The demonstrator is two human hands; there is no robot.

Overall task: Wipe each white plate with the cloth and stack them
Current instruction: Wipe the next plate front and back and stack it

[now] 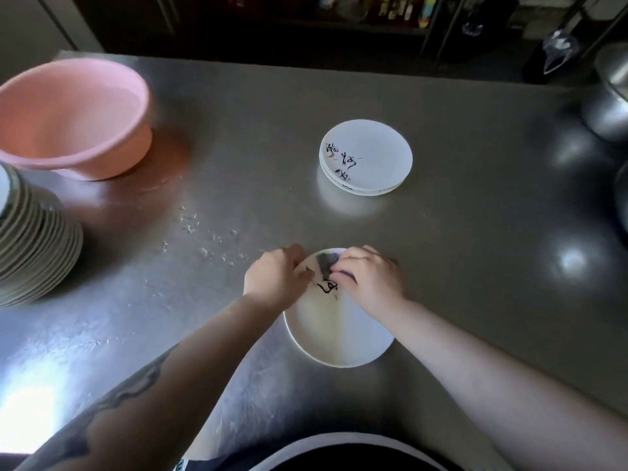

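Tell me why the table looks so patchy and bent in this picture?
Head view: bright glare washes out the steel table at lower left, round reflections sit at right, the background is dark; the wide lens bows the edges, stretching the pink basin; both hands look slightly blurred.

- grey cloth (327, 263): mostly hidden under right hand (368, 278)
- plate stack (34, 232): cut by left edge
- steel pot (608, 107): cut by right edge
- plate (336, 331) lettering partly covered by hands
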